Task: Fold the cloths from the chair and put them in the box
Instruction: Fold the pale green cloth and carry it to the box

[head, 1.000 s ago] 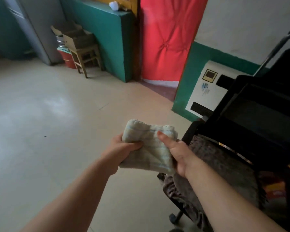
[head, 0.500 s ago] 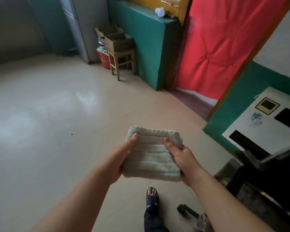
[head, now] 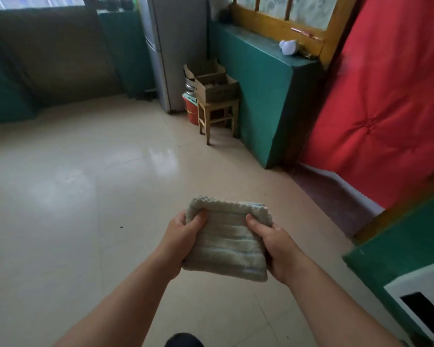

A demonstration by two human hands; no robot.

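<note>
A folded pale striped cloth (head: 227,242) is held flat in front of me, above the tiled floor. My left hand (head: 182,235) grips its left edge, thumb on top. My right hand (head: 273,242) grips its right edge the same way. An open cardboard box (head: 217,87) rests on a small wooden stool (head: 217,113) by the green wall, well ahead of the cloth. The chair is out of view.
A grey fridge (head: 176,51) stands behind the box, with a red bucket (head: 191,111) beside the stool. A green half-wall (head: 258,96) and a red padded curtain (head: 386,96) run along the right. A white appliance (head: 426,296) sits at the lower right. Open floor (head: 73,196) lies to the left.
The view has turned left, away from the black chair, which has left the frame. The box and stool now sit nearer the centre. Both hands keep hold of the folded cloth.
</note>
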